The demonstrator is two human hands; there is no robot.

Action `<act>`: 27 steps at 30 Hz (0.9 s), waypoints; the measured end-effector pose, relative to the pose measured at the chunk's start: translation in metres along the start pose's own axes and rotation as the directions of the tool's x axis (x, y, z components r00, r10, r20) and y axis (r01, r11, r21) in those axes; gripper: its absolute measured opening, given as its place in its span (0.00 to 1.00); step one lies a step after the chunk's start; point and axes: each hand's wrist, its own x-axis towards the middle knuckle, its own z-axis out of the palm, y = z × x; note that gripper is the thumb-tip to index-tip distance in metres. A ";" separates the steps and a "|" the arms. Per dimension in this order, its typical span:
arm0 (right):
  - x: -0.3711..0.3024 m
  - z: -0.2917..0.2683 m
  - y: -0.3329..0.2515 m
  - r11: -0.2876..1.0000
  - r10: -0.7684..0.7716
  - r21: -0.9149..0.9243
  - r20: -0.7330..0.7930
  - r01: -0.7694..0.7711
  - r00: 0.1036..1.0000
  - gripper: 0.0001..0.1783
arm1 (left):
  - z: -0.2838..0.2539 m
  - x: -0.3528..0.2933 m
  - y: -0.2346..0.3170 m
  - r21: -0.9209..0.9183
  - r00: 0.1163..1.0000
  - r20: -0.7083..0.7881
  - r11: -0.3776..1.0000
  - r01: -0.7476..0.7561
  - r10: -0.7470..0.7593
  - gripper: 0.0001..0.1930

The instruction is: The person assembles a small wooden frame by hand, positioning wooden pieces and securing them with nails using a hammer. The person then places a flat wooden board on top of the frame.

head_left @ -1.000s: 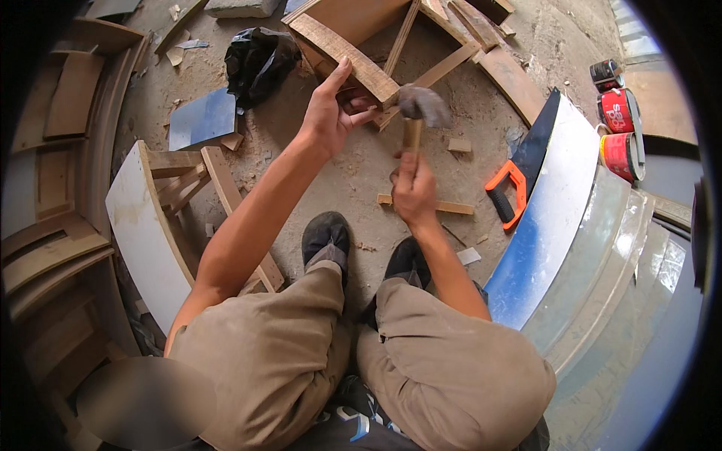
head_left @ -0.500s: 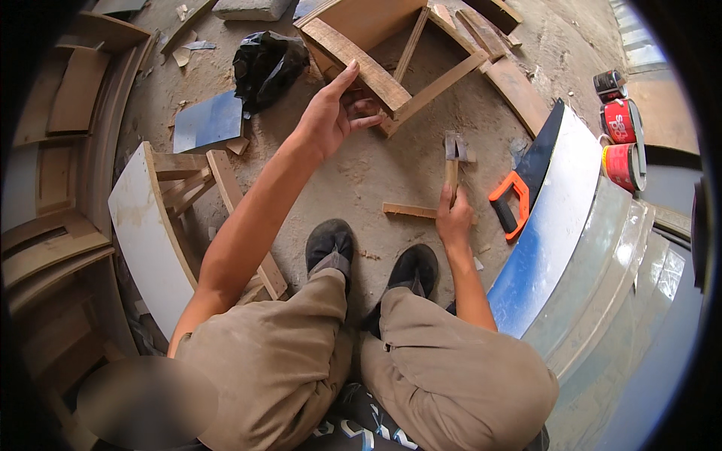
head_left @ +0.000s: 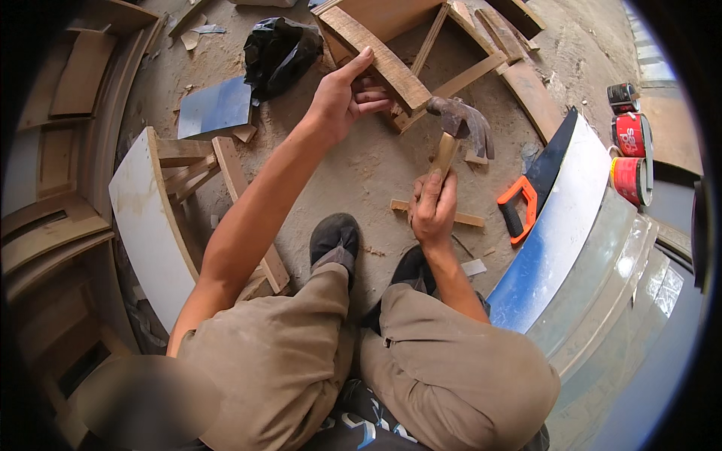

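My right hand (head_left: 434,207) is wrapped round the wooden handle of a claw hammer (head_left: 465,124), whose head is up beside the near end of a rough wooden board. That board (head_left: 376,56) forms one edge of an open wooden frame (head_left: 466,75) at the top of the view. My left hand (head_left: 340,101) grips the board, thumb along its upper edge and fingers curled underneath, partly hidden. Beneath my right hand, a short wooden strip (head_left: 468,219) lies on the floor.
An orange-handled handsaw (head_left: 526,197) lies right, beside a curved white-and-blue panel (head_left: 553,218). Red cans (head_left: 630,134) stand beyond. At left are a white-faced wooden piece (head_left: 150,218), a black plastic bag (head_left: 278,56) and a blue-grey sheet (head_left: 216,107). Planks (head_left: 530,98) lie far right.
My right hand has brought the hammer up, its head now larger in view and close to the board's near end. My left hand keeps its hold on the frame.
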 end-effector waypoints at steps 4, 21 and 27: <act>0.012 -0.002 0.015 0.958 -0.023 -0.283 0.095 0.049 0.995 0.21 | 0.002 0.002 -0.001 -0.008 1.000 0.013 1.000 -0.008 0.008 0.24; 0.006 0.006 -0.018 0.944 0.318 0.058 0.088 -0.324 0.944 0.26 | -0.001 -0.007 -0.002 0.002 1.000 0.014 1.000 -0.005 0.005 0.25; 0.001 -0.003 0.014 0.984 0.120 -0.135 0.031 -0.115 0.992 0.27 | 0.001 0.001 -0.005 0.030 0.999 0.043 0.999 0.018 -0.020 0.26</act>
